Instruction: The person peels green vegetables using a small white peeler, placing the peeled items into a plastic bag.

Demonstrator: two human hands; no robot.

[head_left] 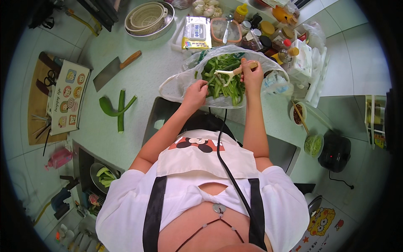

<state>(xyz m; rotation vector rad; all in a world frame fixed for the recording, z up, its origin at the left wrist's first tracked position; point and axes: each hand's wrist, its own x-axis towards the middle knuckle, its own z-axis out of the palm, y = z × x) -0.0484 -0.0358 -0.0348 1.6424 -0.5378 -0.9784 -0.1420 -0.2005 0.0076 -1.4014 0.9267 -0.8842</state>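
Observation:
My right hand (252, 77) is closed round a cream Y-shaped peeler (226, 74), whose head points left over an open plastic bag (172, 87). Green strips and stalk-like scraps (222, 90) fill the bag. At its near left side my left hand (195, 93) has its fingers pinched together against the greens. Whether they grip a scrap or the bag's edge is hidden. Away to the left on the counter, a curved green vegetable piece (108, 110) lies touching a straight one (121, 110). I cannot tell their exact kind.
A cleaver (111, 71) lies on the left counter, beyond the vegetable pieces. Behind the bag stand a wipes packet (196, 33), a lidded box (226, 32) and several jars. Nested colanders (145, 19) sit far left. A bowl of cut pale-green pieces (95, 178) rests in the sink.

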